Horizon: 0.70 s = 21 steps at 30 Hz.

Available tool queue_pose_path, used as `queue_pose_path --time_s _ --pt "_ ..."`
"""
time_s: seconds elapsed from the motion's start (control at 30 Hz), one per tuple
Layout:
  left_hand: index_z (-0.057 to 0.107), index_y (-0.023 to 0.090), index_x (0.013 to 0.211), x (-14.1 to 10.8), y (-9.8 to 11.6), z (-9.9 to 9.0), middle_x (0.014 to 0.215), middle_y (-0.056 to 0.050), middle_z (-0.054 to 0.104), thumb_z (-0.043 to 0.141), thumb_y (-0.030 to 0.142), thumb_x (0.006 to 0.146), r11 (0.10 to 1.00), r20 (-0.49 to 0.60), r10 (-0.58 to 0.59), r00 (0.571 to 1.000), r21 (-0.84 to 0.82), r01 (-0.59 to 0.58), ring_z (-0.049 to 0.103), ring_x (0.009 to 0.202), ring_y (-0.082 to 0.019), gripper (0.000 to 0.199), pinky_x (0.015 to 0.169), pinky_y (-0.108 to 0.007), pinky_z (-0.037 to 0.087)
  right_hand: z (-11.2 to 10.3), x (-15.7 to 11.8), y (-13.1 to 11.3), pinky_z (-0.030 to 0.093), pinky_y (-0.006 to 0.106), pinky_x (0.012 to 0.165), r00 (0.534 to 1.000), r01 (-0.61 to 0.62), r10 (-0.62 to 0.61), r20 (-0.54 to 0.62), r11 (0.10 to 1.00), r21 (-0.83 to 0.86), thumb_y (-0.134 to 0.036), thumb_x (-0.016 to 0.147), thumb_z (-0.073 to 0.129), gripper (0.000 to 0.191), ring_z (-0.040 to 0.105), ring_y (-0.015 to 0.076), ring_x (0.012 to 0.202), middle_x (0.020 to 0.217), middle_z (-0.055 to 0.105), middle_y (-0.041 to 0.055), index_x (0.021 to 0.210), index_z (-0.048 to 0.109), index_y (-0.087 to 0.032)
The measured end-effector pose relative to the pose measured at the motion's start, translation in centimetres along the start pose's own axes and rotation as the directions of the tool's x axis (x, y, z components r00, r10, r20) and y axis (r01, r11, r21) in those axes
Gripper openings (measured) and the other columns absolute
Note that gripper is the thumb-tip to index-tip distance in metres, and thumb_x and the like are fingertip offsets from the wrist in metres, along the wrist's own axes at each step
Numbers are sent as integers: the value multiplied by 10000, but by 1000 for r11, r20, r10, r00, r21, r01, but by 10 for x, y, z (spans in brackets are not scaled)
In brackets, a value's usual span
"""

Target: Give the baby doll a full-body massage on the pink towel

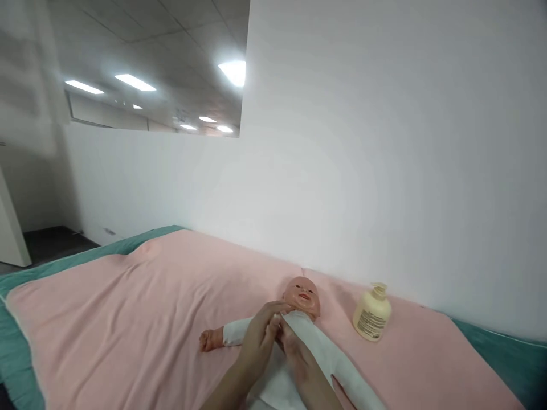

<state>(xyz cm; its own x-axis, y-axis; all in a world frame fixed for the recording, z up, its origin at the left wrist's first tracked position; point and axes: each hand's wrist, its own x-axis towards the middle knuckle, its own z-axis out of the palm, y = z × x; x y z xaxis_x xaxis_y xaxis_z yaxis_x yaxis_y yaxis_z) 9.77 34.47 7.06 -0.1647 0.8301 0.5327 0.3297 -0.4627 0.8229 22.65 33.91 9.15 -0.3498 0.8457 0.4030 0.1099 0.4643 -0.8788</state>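
Left hand (260, 335) and right hand (296, 348) meet, whether gripping anything I cannot tell, over the upper chest of a white-clothed doll (317, 336) lying face-up on a pink blanket (171, 307), a pale-yellow pump bottle (372, 314) near its head, a white wall (384, 142) beyond.

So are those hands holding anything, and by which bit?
Can't tell: the left hand and right hand meet over the doll, hiding what's between them.

Two hands (261, 333) (294, 348), one doll (316, 337) and one bottle (372, 314) show.
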Motion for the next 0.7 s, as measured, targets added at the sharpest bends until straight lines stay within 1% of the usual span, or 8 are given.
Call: queue_pose_path --time_s 0.03,0.07,0.13,0.27,0.37,0.5,0.6,0.7 --pt "652 190 1072 3 -7 0 1098 -91 686 301 453 950 999 -65 -43 997 -25 41 608 1049 -212 455 925 -356 469 -11 -3 -2 421 446 1028 991 15 -9 137 999 -41 -515 908 484 466 547 254 1201 1308 581 62 1305 546 -279" --pt "666 190 994 6 -13 -1 1001 -81 708 295 467 946 996 -134 -93 987 -31 89 634 950 -210 466 849 -342 492 -22 -6 -3 404 459 1039 973 57 -37 226 995 -81 -493 893 525 448 544 261 1206 1303 584 57 1294 554 -295" --pt "660 179 909 10 -26 -3 875 -79 701 263 495 938 992 -207 -124 970 -60 114 626 808 -211 508 740 -334 490 -38 -12 -3 332 489 1080 922 160 -90 376 974 -159 -448 888 554 365 527 262 1225 1260 615 32 1232 599 -336" --pt "658 184 790 7 -52 -7 651 -36 620 303 544 907 982 -233 -171 957 -113 148 551 639 -192 520 612 -303 447 -45 -17 13 154 549 1123 854 270 -102 510 926 -266 -432 865 599 246 453 252 1287 1217 637 -38 1104 655 -421" --pt "669 180 745 -2 -61 -8 669 -48 628 311 572 894 980 -150 -140 979 -160 116 540 653 -193 551 621 -302 444 -41 -17 23 96 597 1111 886 270 -93 454 900 -342 -409 871 603 322 370 268 1338 1306 566 -39 1192 593 -426" --pt "663 179 763 -12 -49 -5 765 -67 647 301 525 920 976 -33 -91 995 -200 82 539 727 -201 524 694 -311 450 -41 -18 30 102 635 1102 954 174 -34 296 871 -459 -388 894 576 467 266 294 1384 1439 405 -36 1337 437 -429" --pt "668 190 800 -17 -37 -2 820 -73 668 305 462 942 981 68 -60 996 -182 71 564 774 -208 475 740 -322 454 -45 -20 40 111 651 1100 988 53 29 153 859 -509 -393 915 533 492 221 305 1398 1484 317 -44 1377 370 -440" --pt "704 218 859 -19 -31 0 901 -79 709 361 398 940 987 225 57 973 -158 -21 618 858 -228 395 821 -360 470 -50 -22 51 121 658 1102 997 -43 70 33 853 -520 -388 937 486 470 257 308 1387 1480 331 -41 1385 357 -438"
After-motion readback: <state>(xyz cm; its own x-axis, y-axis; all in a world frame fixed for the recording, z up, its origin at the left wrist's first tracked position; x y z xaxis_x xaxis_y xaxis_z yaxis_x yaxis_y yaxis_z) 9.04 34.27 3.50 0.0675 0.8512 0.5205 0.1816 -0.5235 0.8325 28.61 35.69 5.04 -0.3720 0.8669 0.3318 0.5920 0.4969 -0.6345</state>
